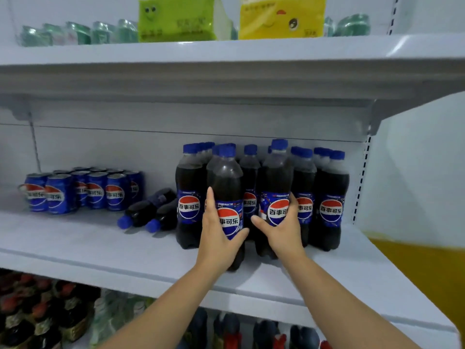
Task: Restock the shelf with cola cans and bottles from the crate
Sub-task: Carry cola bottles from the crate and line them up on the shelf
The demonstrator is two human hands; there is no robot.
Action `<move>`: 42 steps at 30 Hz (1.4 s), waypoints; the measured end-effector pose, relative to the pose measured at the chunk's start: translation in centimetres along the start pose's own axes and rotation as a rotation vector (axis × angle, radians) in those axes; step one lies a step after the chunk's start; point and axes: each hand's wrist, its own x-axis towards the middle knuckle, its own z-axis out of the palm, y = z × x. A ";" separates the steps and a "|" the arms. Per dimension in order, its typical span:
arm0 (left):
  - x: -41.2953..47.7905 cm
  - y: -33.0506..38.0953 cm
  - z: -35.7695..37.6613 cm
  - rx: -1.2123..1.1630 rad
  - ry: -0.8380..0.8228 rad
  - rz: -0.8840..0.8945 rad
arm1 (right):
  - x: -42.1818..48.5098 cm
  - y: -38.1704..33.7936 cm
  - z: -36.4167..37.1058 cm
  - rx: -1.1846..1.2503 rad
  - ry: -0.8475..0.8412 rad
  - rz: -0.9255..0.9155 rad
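**A:** What are you holding?

**B:** A cola bottle in each. My left grip is wrapped round the left bottle, with the fingers up its left side and the thumb under the label. My right grip holds the right bottle, with the thumb low on the left and the fingers curled round the right of the label.

**A:** Where are they?

**B:** Both are upright, right of the middle of the shelf. The left bottle is nearest me, with its base close to the front edge. I cannot tell whether either base is resting on the shelf.

**A:** And around them?

**B:** More bottles stand packed behind and on both sides, all with blue caps. The right bottle touches the one to its right. Two lying bottles are just left of the group, caps pointing towards me. Farther left, a block of cans stands well apart from my hands.

**A:** Anything on the other levels?

**B:** Above, there is a green pack beside a yellow pack. Below, there are dark red-capped bottles, which are blurred.
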 end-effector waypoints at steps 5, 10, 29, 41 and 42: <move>0.1 -0.7 -0.3 0.003 -0.073 0.081 | -0.4 0.9 1.8 -0.032 0.105 0.034; 0.0 -0.9 -1.0 0.248 -0.071 0.100 | -1.3 1.6 2.4 -0.041 0.109 0.106; -2.0 -0.6 -1.5 0.506 -0.102 0.070 | -3.8 2.1 -1.5 -0.248 -0.167 0.086; -1.4 -0.2 1.7 0.647 -0.057 0.059 | -2.3 3.7 -1.8 -0.334 -0.078 0.104; -1.2 -0.2 2.0 0.658 -0.074 0.034 | -2.2 3.8 -1.9 -0.338 -0.071 0.105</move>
